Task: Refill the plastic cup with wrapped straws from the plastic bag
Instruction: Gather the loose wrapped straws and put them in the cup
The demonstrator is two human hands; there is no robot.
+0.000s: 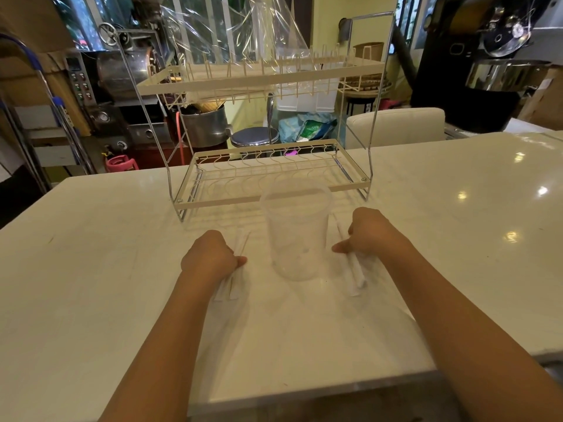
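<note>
A clear plastic cup [295,229] stands upright on the white table, between my hands. My left hand [210,257] is closed around a small bundle of white wrapped straws [229,287] lying to the cup's left. My right hand [370,234] grips another bundle of wrapped straws [356,274] to the cup's right, their ends resting on the table. A clear plastic bag [243,35] hangs over the top shelf of the rack behind the cup. The cup looks empty apart from something pale at its bottom.
A cream two-tier wire dish rack [274,169] stands just behind the cup. The white table [106,254] reaches left and right, its near edge close to me. Beyond it are a metal pot [204,126], a stool [254,137] and machines.
</note>
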